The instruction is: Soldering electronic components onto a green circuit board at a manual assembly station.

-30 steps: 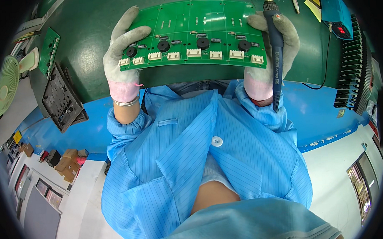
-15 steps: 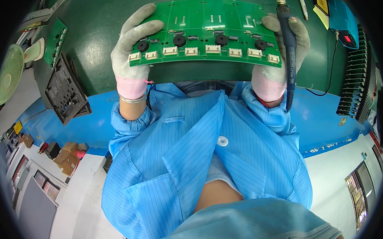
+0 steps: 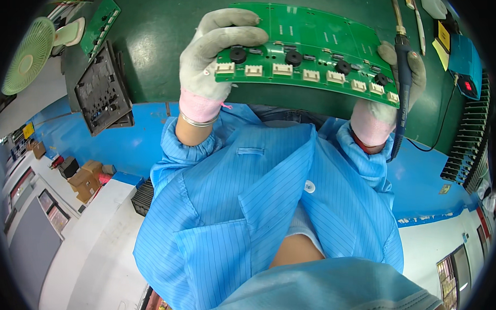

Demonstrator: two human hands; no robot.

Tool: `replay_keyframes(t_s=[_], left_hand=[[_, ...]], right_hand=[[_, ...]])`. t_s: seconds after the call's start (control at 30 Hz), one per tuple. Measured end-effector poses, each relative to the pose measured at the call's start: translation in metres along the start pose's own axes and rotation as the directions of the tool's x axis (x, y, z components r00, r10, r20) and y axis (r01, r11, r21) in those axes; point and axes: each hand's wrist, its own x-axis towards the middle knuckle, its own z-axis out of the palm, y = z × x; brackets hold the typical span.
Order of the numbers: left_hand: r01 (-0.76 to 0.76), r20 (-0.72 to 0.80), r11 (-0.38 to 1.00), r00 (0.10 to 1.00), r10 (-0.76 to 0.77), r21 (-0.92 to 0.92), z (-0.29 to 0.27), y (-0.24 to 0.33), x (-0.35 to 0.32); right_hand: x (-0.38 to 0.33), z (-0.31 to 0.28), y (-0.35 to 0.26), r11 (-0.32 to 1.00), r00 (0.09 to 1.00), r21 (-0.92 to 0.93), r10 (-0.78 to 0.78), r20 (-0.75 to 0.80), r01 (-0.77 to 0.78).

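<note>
My left hand, in a whitish glove with a pink cuff, is closed on the left end of a green circuit board. White connectors and round black buzzers line the board's near edge. At the other end, my gloved right hand supports the board with its fingers. The same hand grips a dark blue soldering iron, whose metal tip end points away from me. Both hands hold the board up above the green bench, and part of the right palm is hidden behind it.
At the left, dark plastic trays lie by the bench edge, below another circuit board and a green fan. A blue soldering station with a cable stands at the right, near a black slotted rack and a white pen.
The whole view has shifted and turned slightly. The board and both hands sit farther right, and the board's right end hangs lower in the picture. Both grips stay the same.
</note>
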Motion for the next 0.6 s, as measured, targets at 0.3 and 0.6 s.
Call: replay_keyframes(t_s=[0.3,0.6], left_hand=[[0.022,0.001,0.999,1.0,-0.022,-0.033,-0.002,0.008,0.001],[-0.04,0.021,0.993,0.999,0.042,-0.108,-0.008,0.001,0.0]], right_hand=[[-0.002,0.0,-0.002,0.999,0.999,0.001,0.047,0.006,-0.047],[-0.004,0.001,-0.005,0.996,0.99,0.048,0.082,-0.113,-0.077]])
